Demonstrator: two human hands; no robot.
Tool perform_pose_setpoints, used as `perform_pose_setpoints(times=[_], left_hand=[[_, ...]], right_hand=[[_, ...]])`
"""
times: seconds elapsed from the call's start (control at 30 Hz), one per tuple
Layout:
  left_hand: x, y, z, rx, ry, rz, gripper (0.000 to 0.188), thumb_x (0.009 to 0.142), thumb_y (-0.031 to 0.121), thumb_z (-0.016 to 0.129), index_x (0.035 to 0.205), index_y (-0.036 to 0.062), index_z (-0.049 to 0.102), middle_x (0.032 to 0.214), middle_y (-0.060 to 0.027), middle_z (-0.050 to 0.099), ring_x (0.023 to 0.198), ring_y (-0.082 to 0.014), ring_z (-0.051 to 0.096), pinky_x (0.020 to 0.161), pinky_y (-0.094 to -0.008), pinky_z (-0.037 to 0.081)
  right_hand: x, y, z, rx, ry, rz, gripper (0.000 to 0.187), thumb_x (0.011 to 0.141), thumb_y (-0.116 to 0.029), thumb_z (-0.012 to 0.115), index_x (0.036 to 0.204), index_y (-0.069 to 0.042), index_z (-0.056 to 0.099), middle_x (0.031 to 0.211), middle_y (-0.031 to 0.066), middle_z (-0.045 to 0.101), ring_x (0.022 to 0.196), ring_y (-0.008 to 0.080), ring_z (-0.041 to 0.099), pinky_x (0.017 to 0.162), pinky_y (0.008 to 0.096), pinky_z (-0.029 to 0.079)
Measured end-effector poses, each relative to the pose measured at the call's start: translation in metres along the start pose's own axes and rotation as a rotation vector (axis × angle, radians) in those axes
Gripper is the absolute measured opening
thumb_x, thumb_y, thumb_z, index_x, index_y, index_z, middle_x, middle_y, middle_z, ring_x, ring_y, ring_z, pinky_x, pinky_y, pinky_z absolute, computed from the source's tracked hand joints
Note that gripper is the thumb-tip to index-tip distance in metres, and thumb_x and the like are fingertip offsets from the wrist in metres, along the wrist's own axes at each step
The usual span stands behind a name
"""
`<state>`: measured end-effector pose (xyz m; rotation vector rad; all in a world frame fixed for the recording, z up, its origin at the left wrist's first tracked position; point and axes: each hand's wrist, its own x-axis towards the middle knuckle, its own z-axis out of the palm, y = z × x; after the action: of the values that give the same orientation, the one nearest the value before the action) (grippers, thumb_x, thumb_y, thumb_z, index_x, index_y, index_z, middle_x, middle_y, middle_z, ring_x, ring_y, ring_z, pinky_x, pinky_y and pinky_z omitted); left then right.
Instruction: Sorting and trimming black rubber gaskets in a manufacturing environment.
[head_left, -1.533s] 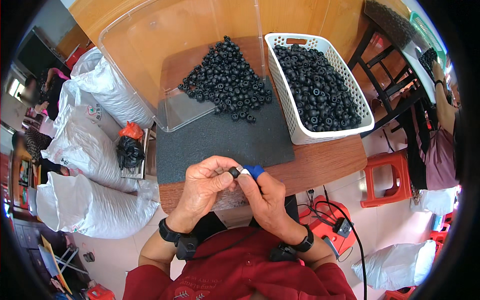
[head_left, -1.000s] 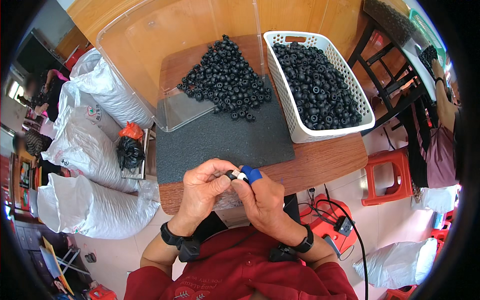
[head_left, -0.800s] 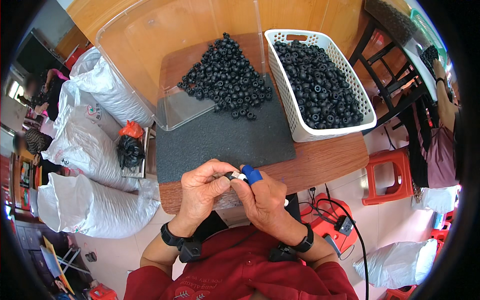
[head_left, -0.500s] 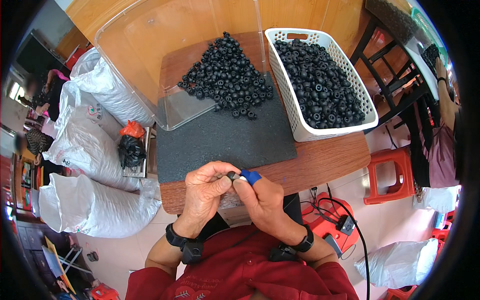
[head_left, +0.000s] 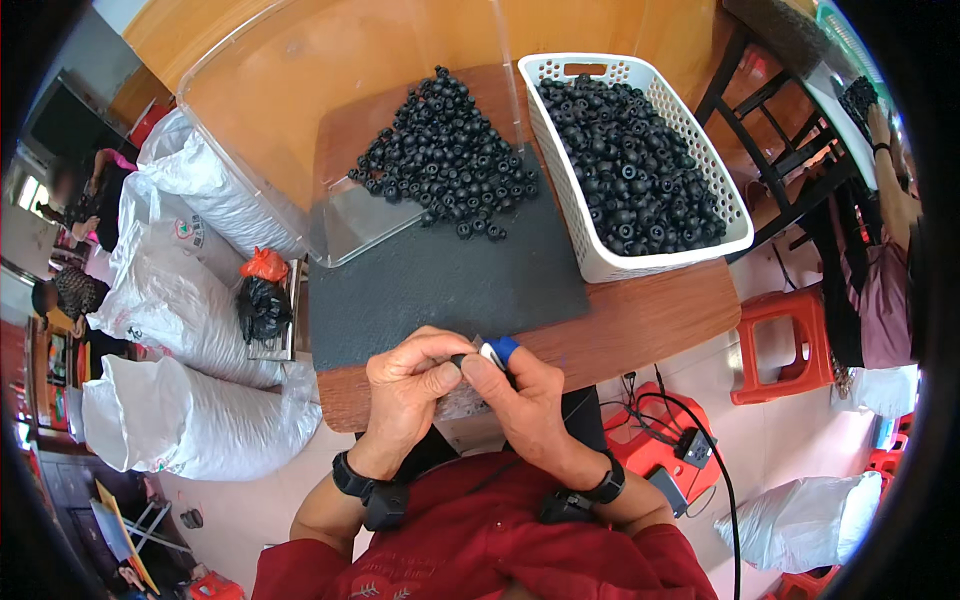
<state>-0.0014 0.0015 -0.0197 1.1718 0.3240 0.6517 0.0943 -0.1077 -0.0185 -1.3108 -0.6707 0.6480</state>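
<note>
My left hand (head_left: 408,388) is closed, pinching a small black rubbery part (head_left: 458,360) between thumb and fingertips. Right beside it, nearly touching, my right hand (head_left: 525,402) is closed too, with a blue wrap (head_left: 502,347) about its index finger. A small pale, thin piece (head_left: 489,354) shows at the right fingertips; what it is I cannot make out. Both hands are held over the table's near edge. Beyond them, many black ring-shaped parts (head_left: 445,150) lie heaped on a dark mat (head_left: 450,290). More fill a white perforated basket (head_left: 668,268) at the right.
A clear plastic bin (head_left: 340,262) lies tipped on the wooden table (head_left: 660,315), its opening by the heap. White sacks (head_left: 170,415) stand at the left. Red stools (head_left: 785,345) and a cable (head_left: 728,480) are at the right. Other people are at both sides.
My right hand has turned slightly, so the pale piece at its fingertips shows more and the black part shows less. Both hands stay together at the same spot.
</note>
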Motion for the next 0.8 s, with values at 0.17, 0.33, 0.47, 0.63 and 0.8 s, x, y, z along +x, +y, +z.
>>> perform_pose_setpoints(times=[0.17,0.33,0.47,0.63,0.8], left_hand=[[0.001,-0.002,0.004,-0.034,0.007,-0.027,0.023,0.076,0.004,0.072,0.096,-0.0063,0.066,0.094,-0.0083,0.06,0.083,-0.0142,0.056,0.069,-0.0235,0.044],[0.005,-0.001,0.01,-0.067,-0.01,-0.057,0.022,0.076,0.005,0.072,0.095,-0.0069,0.066,0.092,-0.0093,0.061,0.084,-0.016,0.058,0.073,-0.0254,0.047],[0.01,0.002,0.017,-0.141,-0.042,-0.112,0.023,0.078,0.006,0.072,0.096,-0.0069,0.065,0.09,-0.0094,0.06,0.082,-0.0165,0.06,0.073,-0.0276,0.054],[0.016,-0.001,0.022,-0.113,-0.053,-0.111,0.025,0.079,0.007,0.071,0.098,-0.0073,0.064,0.09,-0.0094,0.061,0.079,-0.0169,0.061,0.073,-0.0289,0.055],[0.019,0.005,0.034,-0.1,-0.016,-0.216,0.034,0.076,0.017,0.076,0.097,-0.006,0.062,0.093,-0.0093,0.063,0.085,-0.0158,0.058,0.082,-0.0282,0.046]], right_hand=[[0.0,0.0,0.0,0.064,0.036,0.04,0.019,0.088,-0.016,0.064,0.084,0.002,0.059,0.068,0.0018,0.055,0.066,0.0042,0.048,0.054,0.025,0.043],[-0.002,0.0,-0.006,0.075,0.034,0.071,0.021,0.089,-0.019,0.062,0.089,0.002,0.06,0.069,0.0019,0.056,0.067,0.0047,0.048,0.056,0.0249,0.043],[-0.005,0.009,-0.011,0.073,0.065,0.03,0.019,0.09,-0.017,0.06,0.088,0.001,0.06,0.068,0.0017,0.055,0.067,0.0045,0.048,0.055,0.0248,0.042],[-0.007,0.005,-0.014,0.07,0.126,-0.019,0.016,0.089,-0.014,0.061,0.086,0.002,0.059,0.068,0.0006,0.056,0.066,0.0044,0.048,0.054,0.0252,0.042],[-0.005,0.005,-0.022,0.047,0.115,-0.024,0.016,0.089,-0.014,0.061,0.086,0.001,0.06,0.069,0.0028,0.057,0.067,0.0046,0.049,0.055,0.0256,0.043]])
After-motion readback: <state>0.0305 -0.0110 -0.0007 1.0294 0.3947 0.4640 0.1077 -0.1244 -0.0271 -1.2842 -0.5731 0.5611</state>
